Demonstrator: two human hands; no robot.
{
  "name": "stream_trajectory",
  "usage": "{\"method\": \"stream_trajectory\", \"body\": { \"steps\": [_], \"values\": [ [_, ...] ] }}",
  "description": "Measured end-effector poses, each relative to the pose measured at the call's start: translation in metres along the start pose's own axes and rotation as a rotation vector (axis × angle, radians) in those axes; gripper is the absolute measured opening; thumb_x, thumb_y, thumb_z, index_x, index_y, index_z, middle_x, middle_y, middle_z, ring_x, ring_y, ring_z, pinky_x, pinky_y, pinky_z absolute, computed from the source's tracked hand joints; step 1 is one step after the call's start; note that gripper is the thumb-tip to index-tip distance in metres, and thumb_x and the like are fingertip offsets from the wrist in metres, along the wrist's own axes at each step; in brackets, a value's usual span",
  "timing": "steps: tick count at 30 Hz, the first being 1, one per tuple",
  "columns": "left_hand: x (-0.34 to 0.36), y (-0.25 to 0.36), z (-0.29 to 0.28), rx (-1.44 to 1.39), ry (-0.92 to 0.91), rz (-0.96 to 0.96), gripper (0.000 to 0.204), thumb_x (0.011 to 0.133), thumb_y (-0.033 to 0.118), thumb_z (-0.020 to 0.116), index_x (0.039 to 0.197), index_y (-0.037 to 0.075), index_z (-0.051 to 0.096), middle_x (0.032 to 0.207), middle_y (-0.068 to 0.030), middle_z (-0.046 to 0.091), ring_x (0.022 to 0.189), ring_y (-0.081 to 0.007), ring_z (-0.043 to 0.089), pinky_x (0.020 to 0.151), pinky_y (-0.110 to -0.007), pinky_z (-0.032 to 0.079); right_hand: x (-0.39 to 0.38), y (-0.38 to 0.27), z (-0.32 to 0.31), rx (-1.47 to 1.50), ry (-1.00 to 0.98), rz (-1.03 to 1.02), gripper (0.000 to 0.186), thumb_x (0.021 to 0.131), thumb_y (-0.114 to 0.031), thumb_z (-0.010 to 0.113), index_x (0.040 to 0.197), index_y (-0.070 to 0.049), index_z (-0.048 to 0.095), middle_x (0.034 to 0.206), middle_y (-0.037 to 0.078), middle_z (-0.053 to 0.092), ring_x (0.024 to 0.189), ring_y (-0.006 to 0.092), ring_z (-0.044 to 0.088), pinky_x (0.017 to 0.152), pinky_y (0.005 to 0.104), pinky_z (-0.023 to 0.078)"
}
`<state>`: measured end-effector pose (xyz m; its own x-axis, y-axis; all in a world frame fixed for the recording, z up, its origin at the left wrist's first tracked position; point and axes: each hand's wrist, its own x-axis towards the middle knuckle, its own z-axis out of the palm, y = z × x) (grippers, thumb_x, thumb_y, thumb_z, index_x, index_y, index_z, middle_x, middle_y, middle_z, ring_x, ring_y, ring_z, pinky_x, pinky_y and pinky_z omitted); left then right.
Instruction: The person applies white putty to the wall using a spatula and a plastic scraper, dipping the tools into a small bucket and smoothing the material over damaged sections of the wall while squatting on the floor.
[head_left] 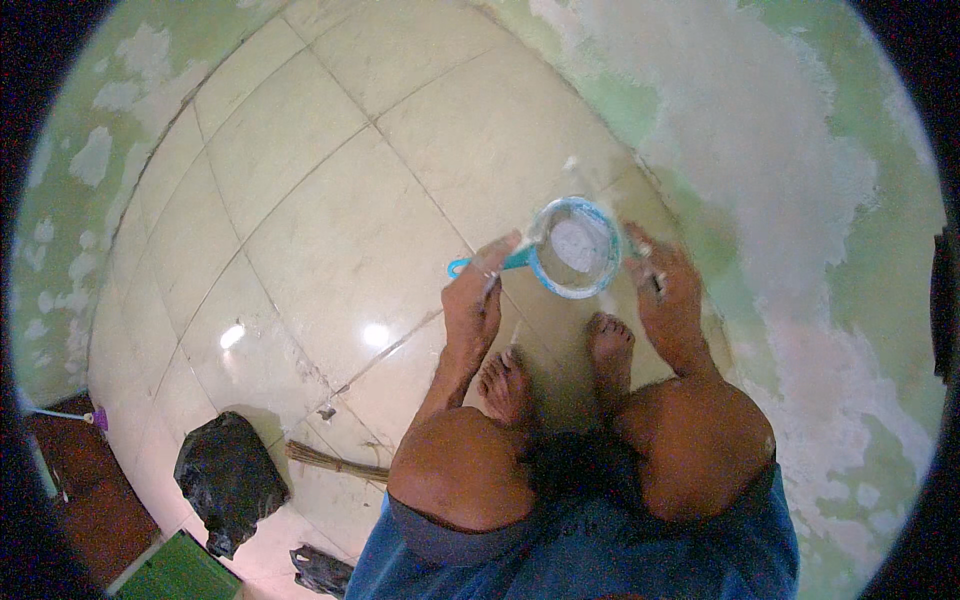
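A round water dipper (536, 262) with a blue rim and a blue-green handle is held in front of my feet. White paste or powder (578, 243) lies inside it, and white smears mark its rim. My left hand (472, 298) is closed around the handle, whose looped end sticks out to the left. My right hand (664, 285) is at the dipper's right side with its fingers curled and whitish. A small dark-and-pale bit shows between those fingers, too blurred to name.
Pale floor tiles (330, 190) meet a green wall with white patches (740, 130) close on my right. At lower left are a black plastic bag (230, 478), a stick bundle (338, 461), a smaller black bag (320, 570) and a green flat object (178, 572).
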<state>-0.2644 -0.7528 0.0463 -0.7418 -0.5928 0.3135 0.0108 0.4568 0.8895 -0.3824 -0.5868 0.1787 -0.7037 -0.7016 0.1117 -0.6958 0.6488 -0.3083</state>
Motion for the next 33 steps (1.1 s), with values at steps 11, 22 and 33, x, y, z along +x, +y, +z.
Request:
{"method": "stream_trajectory", "body": {
  "steps": [11, 22, 33],
  "values": [
    [-0.015, -0.026, -0.004, -0.743, 0.265, -0.483, 0.024, 0.093, 0.012, 0.05, 0.111, -0.004, 0.052, 0.1, -0.0086, 0.059, 0.093, -0.0131, 0.053, 0.083, -0.027, 0.043, -0.008, 0.048, 0.012, -0.075, 0.131, 0.191, 0.04, 0.087, -0.009, 0.056, 0.126, -0.009, 0.052, 0.1, 0.017, 0.057, 0.086, 0.0273, 0.053, 0.081, 0.0343, 0.042],
    [-0.044, -0.056, -0.003, -1.215, 0.304, -0.567, 0.031, 0.091, 0.017, 0.054, 0.114, -0.002, 0.047, 0.109, -0.0103, 0.057, 0.102, -0.017, 0.054, 0.09, -0.032, 0.042, -0.025, 0.088, 0.032, 0.085, 0.161, 0.352, 0.04, 0.089, -0.017, 0.056, 0.125, -0.003, 0.05, 0.111, 0.015, 0.057, 0.103, 0.0227, 0.053, 0.092, 0.0324, 0.038],
    [-0.039, -0.059, -0.013, -1.196, 0.438, -0.49, 0.03, 0.091, 0.016, 0.054, 0.114, -0.001, 0.047, 0.11, -0.009, 0.056, 0.103, -0.0165, 0.053, 0.091, -0.032, 0.041, 0.001, 0.121, 0.029, 0.117, 0.154, 0.327, 0.041, 0.086, -0.027, 0.057, 0.12, -0.004, 0.054, 0.112, 0.02, 0.058, 0.103, 0.0323, 0.056, 0.09, 0.0388, 0.042]
  ]
}}
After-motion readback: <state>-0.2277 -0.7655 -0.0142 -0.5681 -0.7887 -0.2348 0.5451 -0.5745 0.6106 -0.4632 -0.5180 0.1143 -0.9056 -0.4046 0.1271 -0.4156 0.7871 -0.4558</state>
